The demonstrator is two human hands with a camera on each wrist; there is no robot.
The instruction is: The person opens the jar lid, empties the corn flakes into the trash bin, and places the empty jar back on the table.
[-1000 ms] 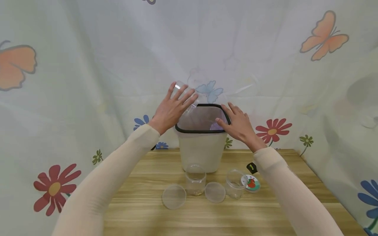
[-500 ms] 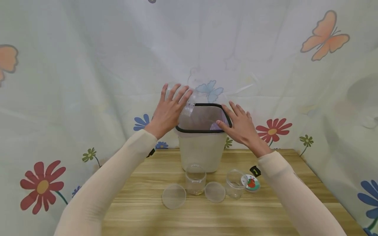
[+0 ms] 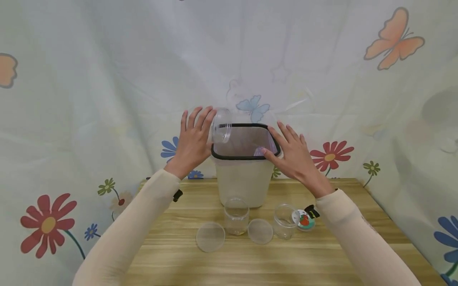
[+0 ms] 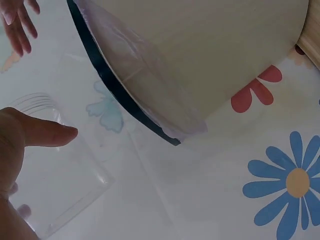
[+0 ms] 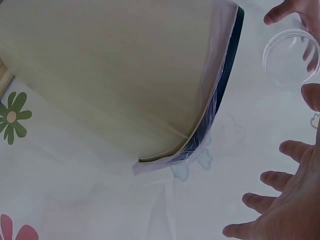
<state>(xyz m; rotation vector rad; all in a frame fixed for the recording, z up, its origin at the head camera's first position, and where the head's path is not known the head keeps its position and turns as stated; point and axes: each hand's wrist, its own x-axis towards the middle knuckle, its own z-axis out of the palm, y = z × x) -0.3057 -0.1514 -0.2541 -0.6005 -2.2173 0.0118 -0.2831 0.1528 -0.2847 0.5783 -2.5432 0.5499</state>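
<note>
My left hand [image 3: 195, 139] grips a clear plastic jar [image 3: 222, 126], tipped on its side with its mouth turned toward the right, over the left rim of a cream trash bin [image 3: 245, 180]. In the left wrist view the thumb and fingers wrap the jar [image 4: 65, 185]. My right hand [image 3: 295, 161] is spread with fingers extended near the bin's right rim, holding nothing. The bin has a black rim band and a thin purplish liner bag [image 4: 150, 85]. In the right wrist view the jar's round mouth [image 5: 291, 57] shows beyond the right fingers.
Two clear jars, one upright [image 3: 237, 218] before the bin and another [image 3: 285, 222] to its right, stand on the wooden table [image 3: 250, 266]. Two translucent lids [image 3: 210, 237] lie flat near them. A round lid with a tomato picture [image 3: 305, 221] lies at the right. A patterned curtain hangs behind.
My left hand has moved left and slightly down, and the jar has rolled from angled downward to lying sideways with its mouth facing right. My right hand has barely moved.
</note>
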